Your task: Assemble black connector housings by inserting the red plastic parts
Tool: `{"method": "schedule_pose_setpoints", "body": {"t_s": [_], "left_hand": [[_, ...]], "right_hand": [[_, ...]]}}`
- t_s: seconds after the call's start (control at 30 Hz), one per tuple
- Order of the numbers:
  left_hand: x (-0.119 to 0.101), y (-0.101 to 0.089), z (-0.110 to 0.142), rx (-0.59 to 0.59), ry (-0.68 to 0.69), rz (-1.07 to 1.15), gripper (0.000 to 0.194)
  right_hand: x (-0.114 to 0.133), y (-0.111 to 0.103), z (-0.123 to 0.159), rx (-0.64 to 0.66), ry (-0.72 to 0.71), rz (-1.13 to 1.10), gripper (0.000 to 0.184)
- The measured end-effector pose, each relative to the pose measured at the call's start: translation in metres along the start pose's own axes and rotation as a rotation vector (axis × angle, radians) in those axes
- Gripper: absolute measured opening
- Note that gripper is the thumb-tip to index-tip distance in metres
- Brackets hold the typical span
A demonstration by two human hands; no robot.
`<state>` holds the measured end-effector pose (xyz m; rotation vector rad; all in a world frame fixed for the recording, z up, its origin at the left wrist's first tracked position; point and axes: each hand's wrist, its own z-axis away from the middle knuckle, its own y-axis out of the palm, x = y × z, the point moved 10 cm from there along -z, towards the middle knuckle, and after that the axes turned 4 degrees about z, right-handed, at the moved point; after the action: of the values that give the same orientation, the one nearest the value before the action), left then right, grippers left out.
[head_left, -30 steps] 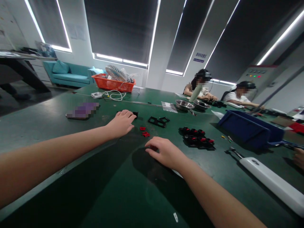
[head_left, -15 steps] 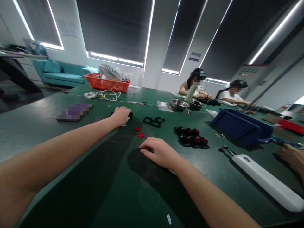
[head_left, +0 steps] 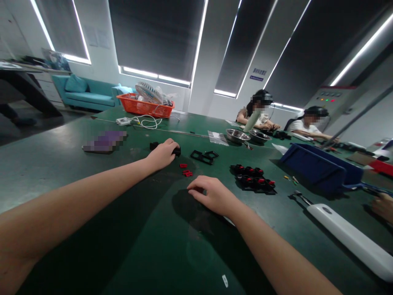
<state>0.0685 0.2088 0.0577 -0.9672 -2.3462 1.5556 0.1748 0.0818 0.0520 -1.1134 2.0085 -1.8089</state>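
Observation:
My left hand [head_left: 166,155] reaches forward with its fingers closed over a black plastic part [head_left: 176,151], most of which it hides. More black plastic [head_left: 154,145] shows just left of those fingers. Lower and to the right, my right hand [head_left: 213,194] hovers or rests low over the table, fingers loosely curved, thumb apart, nothing visible in its grip. Several small red clips [head_left: 186,173] lie between the two hands. Beyond them are black rectangular frames [head_left: 202,157]. Black assemblies with red inserts [head_left: 256,180] sit in rows right of my right hand.
On the right are a blue bin [head_left: 319,166], a white-handled tool [head_left: 350,233] and another person's hand [head_left: 383,207]. Metal bowls [head_left: 236,136] stand farther back. A phone [head_left: 106,141] lies left, near an orange basket [head_left: 144,107]. Two people sit at the far right.
The view has shifted slightly, moving the scene rightward. My left hand is drawn a little nearer, and more of the black plastic shows around it. My right hand keeps its loose curl.

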Motion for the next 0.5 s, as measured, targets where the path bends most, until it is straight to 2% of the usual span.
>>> {"method": "schedule_pose_setpoints", "body": {"t_s": [0.17, 0.5], "left_hand": [[-0.004, -0.008, 0.014, -0.054, 0.001, 0.075, 0.034], [-0.034, -0.023, 0.055, -0.049, 0.077, 0.194, 0.027]], "right_hand": [[-0.001, 0.0, -0.001, -0.018, 0.004, -0.006, 0.013], [-0.001, 0.0, -0.002, -0.051, 0.011, -0.013, 0.012]]}}
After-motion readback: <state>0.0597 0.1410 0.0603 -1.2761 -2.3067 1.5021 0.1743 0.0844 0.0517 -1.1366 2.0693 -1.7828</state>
